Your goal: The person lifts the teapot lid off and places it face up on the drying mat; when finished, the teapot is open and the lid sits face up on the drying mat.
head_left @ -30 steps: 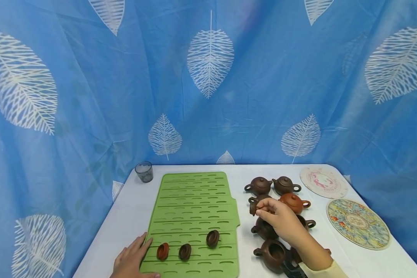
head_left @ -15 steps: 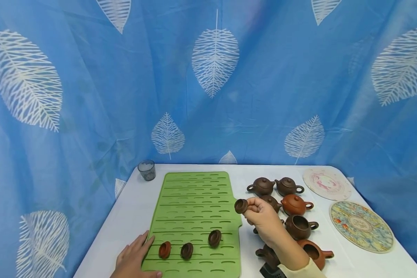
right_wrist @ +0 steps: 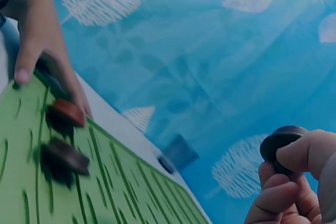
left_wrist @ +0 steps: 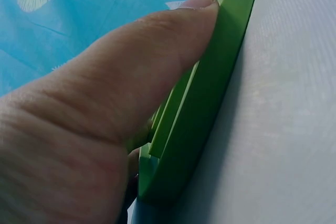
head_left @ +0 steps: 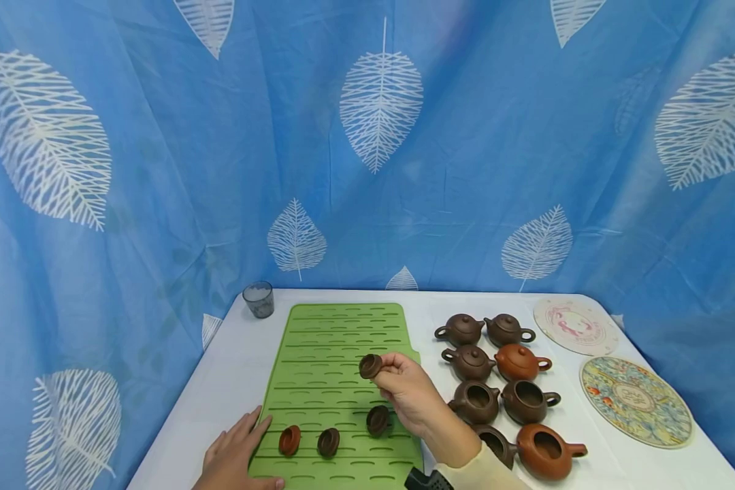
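Observation:
My right hand (head_left: 407, 395) pinches a dark brown teapot lid (head_left: 370, 366) between thumb and fingers above the green mat (head_left: 337, 340). The right wrist view shows the same lid (right_wrist: 281, 142) tilted in the fingertips. Below that hand, another dark lid (head_left: 378, 420) lies on the mat. Farther left on it are a dark lid (head_left: 328, 442) and a reddish lid (head_left: 290, 440), hollow sides showing. My left hand (head_left: 235, 452) rests at the mat's near left corner, fingers spread and fairly straight along its edge. In the left wrist view the thumb (left_wrist: 157, 51) touches the mat's rim.
Right of the mat stand several teapots, lidded ones such as the reddish teapot (head_left: 519, 361) at the back and lidless ones like the orange-brown teapot (head_left: 548, 450) nearer. Two round mats, one pink-white (head_left: 576, 325), one patterned (head_left: 637, 401), lie far right. A glass (head_left: 258, 299) stands back left.
My right hand has moved left from over the teapots to over the green mat with the lid, which has turned hollow side toward the head camera. My left hand stays at the mat's corner.

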`<state>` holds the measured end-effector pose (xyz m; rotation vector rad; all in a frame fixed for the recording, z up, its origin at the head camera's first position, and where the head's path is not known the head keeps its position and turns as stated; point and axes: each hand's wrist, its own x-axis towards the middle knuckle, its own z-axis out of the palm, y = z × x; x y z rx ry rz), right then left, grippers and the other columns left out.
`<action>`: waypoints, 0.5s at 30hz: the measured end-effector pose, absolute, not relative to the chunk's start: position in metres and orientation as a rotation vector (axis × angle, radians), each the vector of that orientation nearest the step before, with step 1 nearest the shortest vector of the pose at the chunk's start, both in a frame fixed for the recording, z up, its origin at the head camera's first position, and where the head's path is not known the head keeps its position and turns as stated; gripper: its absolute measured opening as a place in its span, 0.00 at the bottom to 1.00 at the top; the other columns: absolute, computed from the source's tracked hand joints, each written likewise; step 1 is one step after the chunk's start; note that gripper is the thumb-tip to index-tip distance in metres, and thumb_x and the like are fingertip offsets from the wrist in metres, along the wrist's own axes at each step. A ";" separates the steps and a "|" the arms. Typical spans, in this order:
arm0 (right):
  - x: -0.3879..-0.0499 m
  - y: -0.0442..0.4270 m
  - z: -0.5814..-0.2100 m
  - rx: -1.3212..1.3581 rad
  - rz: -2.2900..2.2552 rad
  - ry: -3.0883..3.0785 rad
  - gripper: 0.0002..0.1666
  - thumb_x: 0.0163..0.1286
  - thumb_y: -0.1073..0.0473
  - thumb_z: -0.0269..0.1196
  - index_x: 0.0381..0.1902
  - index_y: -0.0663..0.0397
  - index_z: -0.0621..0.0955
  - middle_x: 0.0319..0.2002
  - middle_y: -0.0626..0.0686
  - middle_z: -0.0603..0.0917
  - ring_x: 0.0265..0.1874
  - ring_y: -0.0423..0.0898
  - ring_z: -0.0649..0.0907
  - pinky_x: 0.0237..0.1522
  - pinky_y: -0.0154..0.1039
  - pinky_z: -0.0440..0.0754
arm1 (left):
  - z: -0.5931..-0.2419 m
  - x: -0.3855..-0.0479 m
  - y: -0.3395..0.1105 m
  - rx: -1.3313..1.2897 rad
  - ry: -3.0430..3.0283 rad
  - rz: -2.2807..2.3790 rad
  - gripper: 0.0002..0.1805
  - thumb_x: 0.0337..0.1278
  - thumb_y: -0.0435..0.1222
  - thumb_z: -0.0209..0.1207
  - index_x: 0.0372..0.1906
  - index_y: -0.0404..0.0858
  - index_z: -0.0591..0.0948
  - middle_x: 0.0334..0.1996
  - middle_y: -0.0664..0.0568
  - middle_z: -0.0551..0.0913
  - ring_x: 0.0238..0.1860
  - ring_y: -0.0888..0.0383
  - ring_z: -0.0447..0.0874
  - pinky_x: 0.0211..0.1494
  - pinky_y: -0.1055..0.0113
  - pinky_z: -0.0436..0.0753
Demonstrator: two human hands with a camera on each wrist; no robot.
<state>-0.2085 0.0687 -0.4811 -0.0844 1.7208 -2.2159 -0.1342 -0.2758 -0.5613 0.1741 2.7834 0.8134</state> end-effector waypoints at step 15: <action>-0.207 -0.025 -0.500 -0.102 -1.965 1.827 0.07 0.68 0.68 0.66 0.43 0.57 0.80 0.31 0.47 0.83 0.25 0.42 0.71 0.26 0.31 0.69 | -0.560 -0.135 -0.276 0.184 2.799 0.778 0.60 0.46 0.68 0.73 0.78 0.34 0.69 0.80 0.31 0.60 0.77 0.25 0.58 0.76 0.17 0.57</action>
